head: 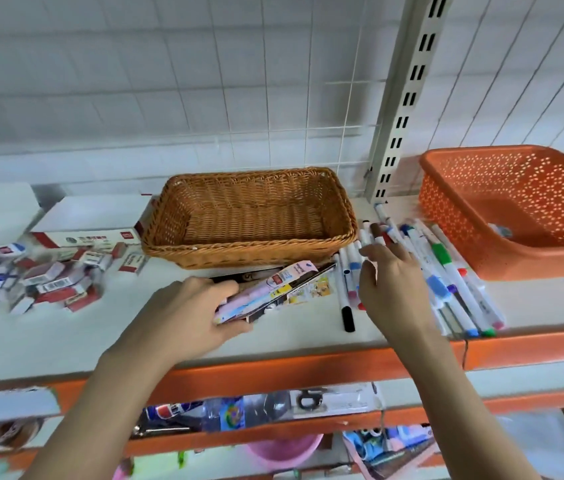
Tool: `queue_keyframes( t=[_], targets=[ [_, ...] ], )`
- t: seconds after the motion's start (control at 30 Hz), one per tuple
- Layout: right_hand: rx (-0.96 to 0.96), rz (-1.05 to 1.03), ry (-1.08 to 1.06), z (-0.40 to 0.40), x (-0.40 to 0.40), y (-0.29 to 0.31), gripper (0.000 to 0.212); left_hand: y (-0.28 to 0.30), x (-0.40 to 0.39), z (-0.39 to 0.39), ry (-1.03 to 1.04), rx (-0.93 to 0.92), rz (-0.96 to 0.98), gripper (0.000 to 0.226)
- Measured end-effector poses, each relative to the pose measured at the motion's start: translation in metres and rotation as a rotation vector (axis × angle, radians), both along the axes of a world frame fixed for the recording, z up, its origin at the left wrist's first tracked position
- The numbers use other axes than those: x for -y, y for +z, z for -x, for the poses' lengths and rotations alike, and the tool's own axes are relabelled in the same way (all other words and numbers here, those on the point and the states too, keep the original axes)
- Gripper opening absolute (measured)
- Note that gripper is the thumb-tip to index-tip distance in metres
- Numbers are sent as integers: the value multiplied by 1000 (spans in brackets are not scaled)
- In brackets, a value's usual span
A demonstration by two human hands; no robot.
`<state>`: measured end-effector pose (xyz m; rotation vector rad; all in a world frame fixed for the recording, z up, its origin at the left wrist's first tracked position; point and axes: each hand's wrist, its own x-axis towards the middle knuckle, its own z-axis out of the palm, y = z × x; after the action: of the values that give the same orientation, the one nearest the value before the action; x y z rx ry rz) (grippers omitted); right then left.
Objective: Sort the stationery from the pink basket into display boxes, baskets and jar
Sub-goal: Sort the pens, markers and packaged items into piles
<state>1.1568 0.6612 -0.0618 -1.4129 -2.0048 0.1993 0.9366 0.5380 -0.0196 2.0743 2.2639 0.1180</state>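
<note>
Packets (273,289) of stationery, flat and slippery, are clamped in the grip of the left hand (190,313), just in front of the wicker basket (249,216). This basket stands in the middle of the shelf (291,341) and nothing can be seen in it. The right hand (391,289) has its fingers spread apart and holds nothing; it hovers over the pens (446,278) that lie to the right of the wicker basket. Further right of it stands the orange basket (516,209), with one small thing inside.

I think the packets could fan out and slide from the hand, because they are held only at one end. The pens lie close to the front edge of the shelf, so a careless sweep may roll some off.

Left of the wicker basket lie many small red and white boxes (62,282) and a white display box (93,223). Behind it is a wire grid (273,81) on a white wall, and below it lower shelves hold more goods, among them something pink (284,448).
</note>
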Motion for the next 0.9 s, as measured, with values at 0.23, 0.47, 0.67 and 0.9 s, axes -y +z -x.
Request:
queue_keyframes(
  t=[0.23, 0.47, 0.67, 0.9],
  targets=[
    [-15, -52, 161, 48, 34, 3, 23, -1, 7, 35, 5, 42, 34, 58],
    [36, -17, 177, 76, 53, -17, 18, -13, -2, 45, -133, 65, -136, 45],
    [-14, -45, 75, 79, 59, -20, 15, -30, -13, 39, -160, -77, -290, 69],
    [-7, -52, 27, 81, 70, -12, 17, -49, -16, 31, -206, -36, -425, 60]
  ],
)
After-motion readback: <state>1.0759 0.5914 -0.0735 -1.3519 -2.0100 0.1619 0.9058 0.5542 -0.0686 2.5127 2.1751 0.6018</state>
